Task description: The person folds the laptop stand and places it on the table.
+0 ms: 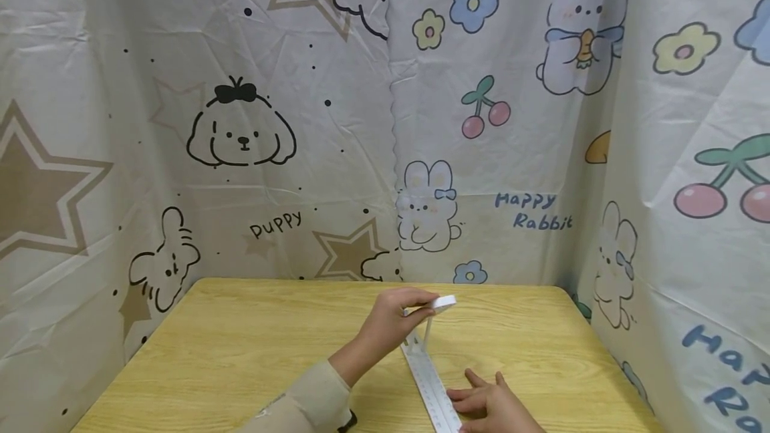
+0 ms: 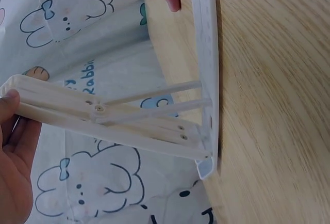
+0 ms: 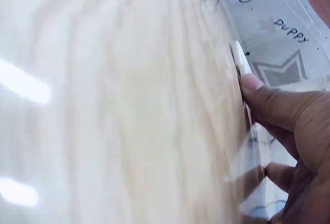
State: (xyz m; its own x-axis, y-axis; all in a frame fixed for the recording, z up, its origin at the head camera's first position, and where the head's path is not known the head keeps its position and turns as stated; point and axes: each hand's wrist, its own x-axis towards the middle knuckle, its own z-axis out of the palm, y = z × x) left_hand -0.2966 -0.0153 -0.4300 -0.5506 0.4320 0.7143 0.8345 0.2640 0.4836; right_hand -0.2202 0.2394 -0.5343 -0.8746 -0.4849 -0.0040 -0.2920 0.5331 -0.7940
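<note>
A white folding stand (image 1: 426, 373) leans across the tabletop, its long base strip lying flat. From its far end rises a hinged arm (image 2: 56, 102), tilted up, with two thin struts (image 2: 154, 111) running down to the base. The thumb and fingers of my left hand (image 1: 390, 319) pinch the raised arm near its free end. At the base's near end is my right hand (image 1: 496, 406), fingers spread and fairly straight along the strip's right edge. In the right wrist view its thumb (image 3: 273, 100) touches a white end of the strip; what lies behind the fingers is hidden.
The wood-grain table (image 1: 271, 333) reaches back to a pale printed curtain (image 1: 337, 152), which hangs around the rear and both sides. Something small and dark (image 1: 347, 421) shows beside the left sleeve (image 1: 307, 399).
</note>
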